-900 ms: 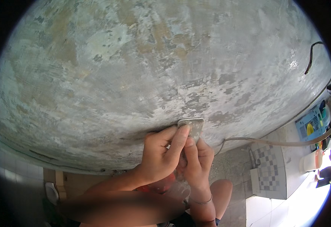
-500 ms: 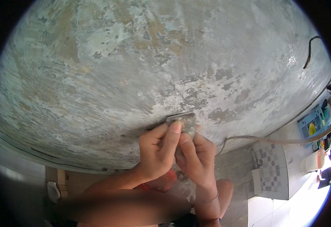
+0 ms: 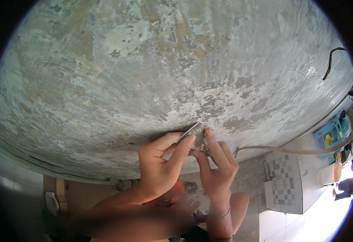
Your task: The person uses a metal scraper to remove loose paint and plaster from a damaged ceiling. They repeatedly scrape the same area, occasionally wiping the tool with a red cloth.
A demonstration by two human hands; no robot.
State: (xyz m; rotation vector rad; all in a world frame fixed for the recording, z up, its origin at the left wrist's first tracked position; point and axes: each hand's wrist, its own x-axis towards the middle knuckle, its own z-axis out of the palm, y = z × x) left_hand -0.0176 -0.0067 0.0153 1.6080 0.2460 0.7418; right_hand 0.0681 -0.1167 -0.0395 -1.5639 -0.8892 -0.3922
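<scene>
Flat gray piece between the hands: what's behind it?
Patchy gray wall shows past the upper edges of the flat gray piece. The part directly behind is hidden by it, the left hand and right hand.

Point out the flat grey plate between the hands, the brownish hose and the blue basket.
Flat grey plate (image 3: 199, 139): head view, middle of its broad face.
Brownish hose (image 3: 297, 152): head view, midway along its length.
Blue basket (image 3: 321, 136): head view, its wall.

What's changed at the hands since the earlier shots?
The small plate has turned counterclockwise in the picture, its left end lower. The right hand has uncurled, forefinger now at the plate's right edge. Unchanged: the left hand pinches the plate by the patchy wall.
</scene>
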